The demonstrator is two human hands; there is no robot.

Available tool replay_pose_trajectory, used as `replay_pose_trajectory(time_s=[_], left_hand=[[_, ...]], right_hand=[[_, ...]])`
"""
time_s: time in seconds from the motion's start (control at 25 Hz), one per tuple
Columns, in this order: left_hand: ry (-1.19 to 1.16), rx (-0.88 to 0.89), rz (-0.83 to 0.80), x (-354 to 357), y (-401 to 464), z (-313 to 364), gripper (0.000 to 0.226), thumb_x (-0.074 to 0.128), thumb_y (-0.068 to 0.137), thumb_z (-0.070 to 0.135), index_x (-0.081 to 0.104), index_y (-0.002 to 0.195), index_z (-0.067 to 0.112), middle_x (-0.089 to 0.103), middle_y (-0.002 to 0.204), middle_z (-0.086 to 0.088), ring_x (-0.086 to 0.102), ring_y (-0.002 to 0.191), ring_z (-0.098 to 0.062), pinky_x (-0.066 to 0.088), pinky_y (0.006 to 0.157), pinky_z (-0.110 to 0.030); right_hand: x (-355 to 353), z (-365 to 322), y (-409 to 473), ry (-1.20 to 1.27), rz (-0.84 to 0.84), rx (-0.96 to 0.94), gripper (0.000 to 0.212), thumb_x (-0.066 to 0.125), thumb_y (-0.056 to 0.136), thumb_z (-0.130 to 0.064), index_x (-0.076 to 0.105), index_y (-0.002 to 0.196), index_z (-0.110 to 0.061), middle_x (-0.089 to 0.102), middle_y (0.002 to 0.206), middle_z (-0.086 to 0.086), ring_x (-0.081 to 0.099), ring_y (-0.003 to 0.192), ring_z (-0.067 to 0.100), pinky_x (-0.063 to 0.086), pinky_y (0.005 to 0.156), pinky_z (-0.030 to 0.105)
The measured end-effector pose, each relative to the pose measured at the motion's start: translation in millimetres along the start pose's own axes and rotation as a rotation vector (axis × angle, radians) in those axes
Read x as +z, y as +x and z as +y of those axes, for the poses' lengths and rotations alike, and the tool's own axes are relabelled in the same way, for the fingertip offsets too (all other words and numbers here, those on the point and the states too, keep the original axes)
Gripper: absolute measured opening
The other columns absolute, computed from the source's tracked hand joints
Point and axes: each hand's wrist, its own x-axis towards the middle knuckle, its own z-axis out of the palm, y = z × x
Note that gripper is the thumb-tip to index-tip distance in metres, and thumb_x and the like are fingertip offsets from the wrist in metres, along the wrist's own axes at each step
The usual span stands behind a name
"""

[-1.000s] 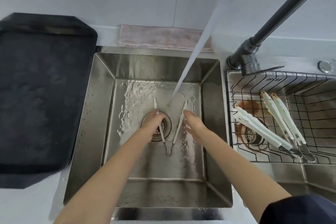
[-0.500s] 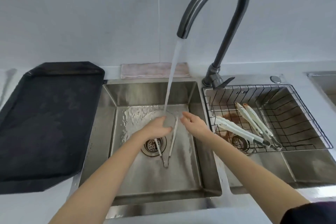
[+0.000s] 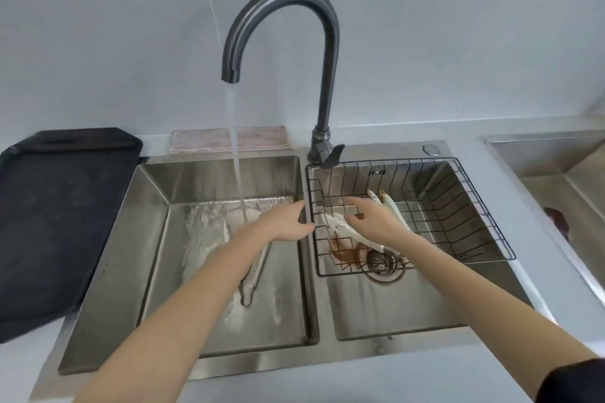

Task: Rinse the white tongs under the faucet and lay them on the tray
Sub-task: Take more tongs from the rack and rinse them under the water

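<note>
One pair of white tongs point(image 3: 251, 283) lies on the floor of the left basin point(image 3: 157, 239), partly hidden by my left forearm. Water runs from the dark faucet point(image 3: 327, 42) onto the basin floor beside it. My left hand point(image 3: 288, 222) hovers near the divider with fingers apart, holding nothing. My right hand point(image 3: 373, 219) is spread over the wire basket point(image 3: 484, 206) in the right basin, just above a second pair of white tongs point(image 3: 337, 222). A third pair point(image 3: 391, 204) pokes out behind that hand. The black tray point(image 3: 65, 206) sits on the counter at the left.
A folded pinkish cloth point(image 3: 209, 141) lies behind the left basin. Brown residue point(image 3: 343, 249) stains the right basin near its drain point(image 3: 381, 263). Another steel sink point(image 3: 556, 167) is at the far right. The wall stands close behind the faucet.
Both hands let go of the tongs in the left basin and moved right. My right hand now reaches over the basket's tongs. The view has pulled back and up.
</note>
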Motion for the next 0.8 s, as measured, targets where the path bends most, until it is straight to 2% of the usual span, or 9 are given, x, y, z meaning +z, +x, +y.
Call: replay_pose_trajectory(time_s=[0.04, 0.16, 0.32, 0.4, 0.48, 0.56, 0.64, 0.72, 0.8], left_hand=[[0.003, -0.001, -0.006, 3.1, 4.8, 12.4, 0.07, 0.042, 0.093, 0.039, 0.012, 0.149, 0.011, 0.017, 0.158, -0.011, 0.021, 0.144, -0.026, 0.025, 0.117, -0.04], [0.027, -0.01, -0.004, 15.0, 16.2, 45.4, 0.067, 0.043, 0.092, 0.038, 0.018, 0.148, 0.012, 0.026, 0.154, -0.012, 0.032, 0.139, -0.028, 0.032, 0.112, -0.042], [-0.035, -0.027, -0.015, 35.6, 29.1, 80.0, 0.059, 0.044, 0.091, 0.036, 0.03, 0.144, 0.013, 0.046, 0.137, -0.014, 0.052, 0.119, -0.028, 0.046, 0.097, -0.04], [-0.088, -0.048, -0.033, 46.4, 36.9, 90.8, 0.055, 0.043, 0.092, 0.035, 0.034, 0.141, 0.012, 0.054, 0.131, -0.014, 0.054, 0.117, -0.029, 0.046, 0.093, -0.039], [-0.127, -0.092, -0.045, 59.2, 45.0, 96.7, 0.057, 0.04, 0.094, 0.039, 0.031, 0.144, 0.014, 0.05, 0.139, -0.011, 0.049, 0.126, -0.028, 0.041, 0.101, -0.038], [-0.155, -0.146, -0.055, 69.8, 53.3, 98.6, 0.062, 0.037, 0.093, 0.046, 0.025, 0.147, 0.017, 0.044, 0.146, -0.007, 0.041, 0.134, -0.026, 0.035, 0.109, -0.04], [-0.214, -0.185, -0.065, 78.0, 60.5, 101.8, 0.062, 0.037, 0.093, 0.048, 0.029, 0.145, 0.015, 0.05, 0.141, -0.007, 0.046, 0.129, -0.026, 0.039, 0.102, -0.036], [-0.308, -0.214, -0.057, 83.5, 65.3, 104.8, 0.058, 0.038, 0.093, 0.046, 0.035, 0.14, 0.012, 0.057, 0.132, -0.01, 0.054, 0.12, -0.026, 0.042, 0.091, -0.032], [-0.431, -0.24, -0.022, 87.0, 68.8, 106.0, 0.056, 0.042, 0.093, 0.041, 0.033, 0.139, 0.011, 0.059, 0.128, -0.011, 0.056, 0.117, -0.027, 0.044, 0.092, -0.032]], right_hand=[[-7.7, 12.3, -0.6, -0.011, 0.0, 0.014, 0.052, 0.042, 0.096, -0.023, 0.034, 0.146, -0.011, 0.063, 0.089, 0.001, 0.056, 0.072, 0.008, 0.043, 0.087, 0.029], [-24.2, 41.9, -0.9, -0.021, -0.009, 0.057, 0.051, 0.041, 0.095, -0.018, 0.034, 0.145, -0.009, 0.06, 0.128, 0.018, 0.06, 0.11, 0.03, 0.042, 0.094, 0.031], [-28.4, 78.4, 13.2, -0.07, -0.06, 0.091, 0.051, 0.042, 0.093, -0.019, 0.036, 0.144, -0.01, 0.058, 0.13, 0.018, 0.059, 0.109, 0.032, 0.045, 0.085, 0.032], [-26.3, 93.1, 24.2, -0.075, -0.082, 0.095, 0.052, 0.042, 0.091, -0.018, 0.038, 0.142, -0.009, 0.064, 0.107, 0.015, 0.057, 0.1, 0.03, 0.042, 0.068, 0.028], [-23.3, 102.6, 34.5, -0.11, -0.092, 0.096, 0.049, 0.043, 0.09, -0.017, 0.041, 0.138, -0.007, 0.055, 0.079, 0.005, 0.052, 0.087, 0.026, 0.034, 0.053, 0.025], [-21.7, 103.8, 42.4, -0.155, -0.095, 0.101, 0.043, 0.043, 0.09, -0.015, 0.045, 0.131, -0.006, 0.06, 0.093, 0.009, 0.057, 0.093, 0.032, 0.042, 0.061, 0.028], [-20.6, 101.4, 47.4, -0.237, -0.113, 0.11, 0.039, 0.042, 0.091, -0.013, 0.044, 0.129, -0.004, 0.058, 0.118, 0.017, 0.058, 0.108, 0.035, 0.045, 0.074, 0.034], [-17.9, 98.5, 52.0, -0.336, -0.127, 0.093, 0.039, 0.041, 0.093, -0.012, 0.04, 0.131, -0.002, 0.055, 0.126, 0.018, 0.056, 0.114, 0.035, 0.045, 0.078, 0.035], [-16.0, 97.9, 57.3, -0.387, -0.139, 0.078, 0.037, 0.04, 0.094, -0.008, 0.04, 0.13, 0.0, 0.055, 0.127, 0.017, 0.057, 0.115, 0.034, 0.047, 0.081, 0.034]])
